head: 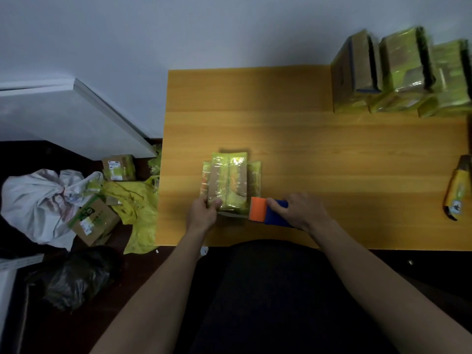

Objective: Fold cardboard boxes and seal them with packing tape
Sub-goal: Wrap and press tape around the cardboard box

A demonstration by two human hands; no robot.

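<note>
A small cardboard box [229, 180] wrapped in yellow-green tape lies near the front edge of the wooden table [306, 139]. My left hand [204, 213] grips its near left corner, thumb on top. Just right of the box, my right hand [298, 210] holds an orange and blue tape dispenser [265, 212], whose orange end touches the box's near right corner.
Several taped boxes [398, 72] are stacked at the table's far right corner. A yellow tool [458, 187] lies at the right edge. On the floor to the left are cardboard boxes [94, 221], a white bag [40, 200], yellow plastic [135, 205] and a black bag [74, 277].
</note>
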